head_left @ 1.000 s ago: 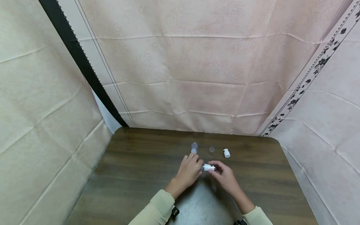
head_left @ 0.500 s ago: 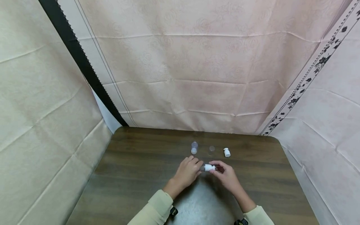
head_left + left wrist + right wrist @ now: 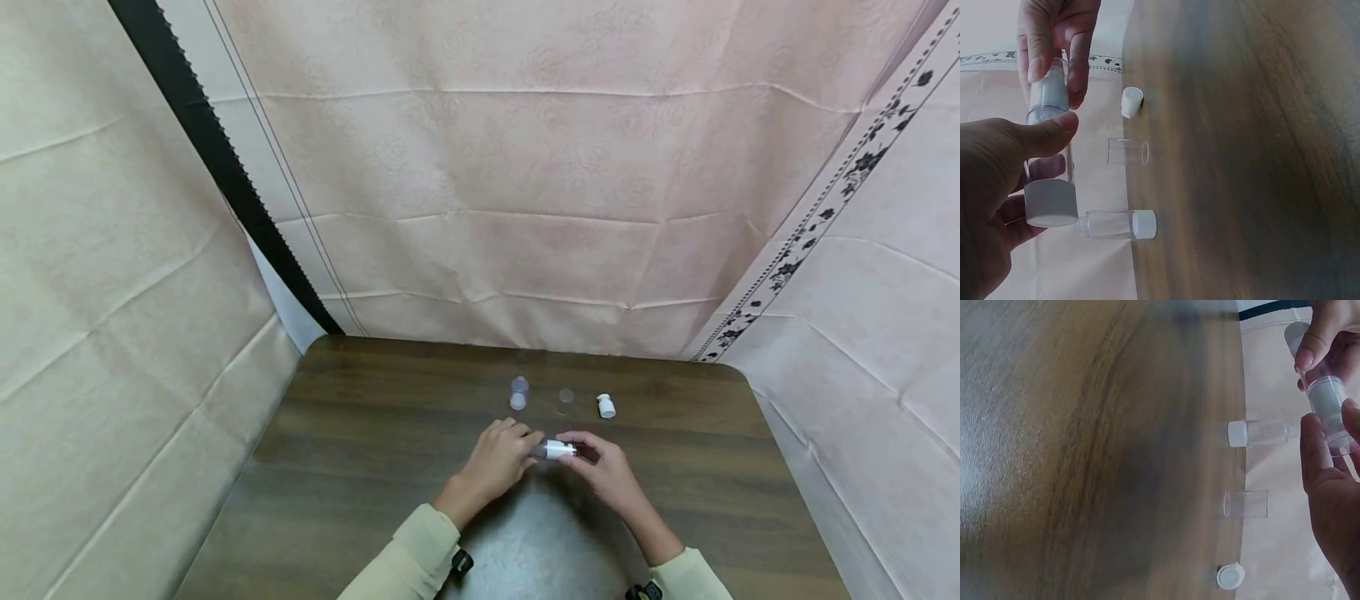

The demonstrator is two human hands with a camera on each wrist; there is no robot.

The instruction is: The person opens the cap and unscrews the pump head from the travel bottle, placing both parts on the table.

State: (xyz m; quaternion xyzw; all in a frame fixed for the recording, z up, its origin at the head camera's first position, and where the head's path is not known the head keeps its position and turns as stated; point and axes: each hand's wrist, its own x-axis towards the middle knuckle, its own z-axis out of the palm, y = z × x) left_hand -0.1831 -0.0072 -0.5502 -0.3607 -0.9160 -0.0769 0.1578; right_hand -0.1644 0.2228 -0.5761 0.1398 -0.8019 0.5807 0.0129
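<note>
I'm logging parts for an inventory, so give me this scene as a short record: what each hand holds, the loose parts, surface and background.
Left hand: grips held bottle round its clear body
Right hand: holds the same bottle at its opposite end
Loose parts, left to right in head view: standing bottle, clear open-ended sleeve or cap, small white pump head
Surface: wood-grain table
Background: pale cloth
</note>
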